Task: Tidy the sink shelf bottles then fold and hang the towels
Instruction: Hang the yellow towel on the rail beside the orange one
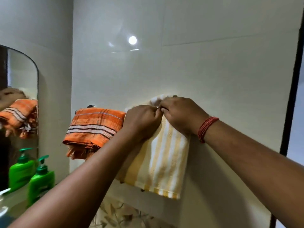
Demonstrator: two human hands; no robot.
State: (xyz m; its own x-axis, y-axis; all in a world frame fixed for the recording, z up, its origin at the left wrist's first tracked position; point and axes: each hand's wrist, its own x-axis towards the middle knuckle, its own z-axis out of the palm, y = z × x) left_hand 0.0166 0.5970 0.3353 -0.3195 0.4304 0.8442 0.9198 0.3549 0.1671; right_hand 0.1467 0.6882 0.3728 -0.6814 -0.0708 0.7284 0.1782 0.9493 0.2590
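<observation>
Both hands meet at the centre of the frame, on the top fold of the yellow-and-white striped towel [164, 155]. The left hand [141, 124] is curled closed, pinching cloth at the fold line, and the right hand [179, 112] presses over the towel's upper edge with its fingers bent into the fabric, so each is grasping the towel. The pairing looks deliberate: 1 hand anchors the fold while the other tugs the top layer square, which would keep the drape even on both sides.

The striped towel hangs down the pale tiled wall [213, 71] toward the lower centre of the frame, its hem level and clear of anything below. The rail under it is hidden by cloth and hands. Just to its left, at centre left, the orange plaid towel [93, 127] is already folded and hung, touching or nearly touching the left hand.

At the lower left, a green pump bottle [41, 183] stands upright beside the mirror [24, 76], which doubles it. By my reading, the task is in its last stretch.
</observation>
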